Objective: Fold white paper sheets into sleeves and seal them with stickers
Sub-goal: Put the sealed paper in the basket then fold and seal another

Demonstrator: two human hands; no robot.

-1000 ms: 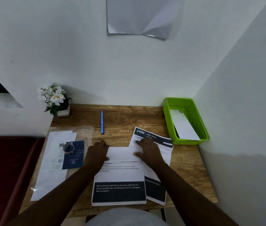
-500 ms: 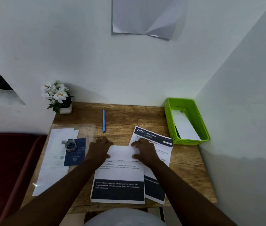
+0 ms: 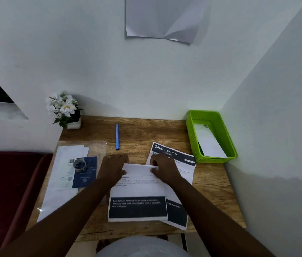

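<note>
The top flap of the paper sheet (image 3: 137,184), at the desk's (image 3: 142,130) front middle, is seen folded further down than half a second ago. It is pinched at both corners by the left hand (image 3: 113,168) and right hand (image 3: 163,168). Its print is blurred, and a second sheet (image 3: 180,164) is partly hidden beneath.

Print on the folded sheet (image 3: 139,184) blurred past reading; the wall paper (image 3: 163,17) ran off the top edge.
</note>
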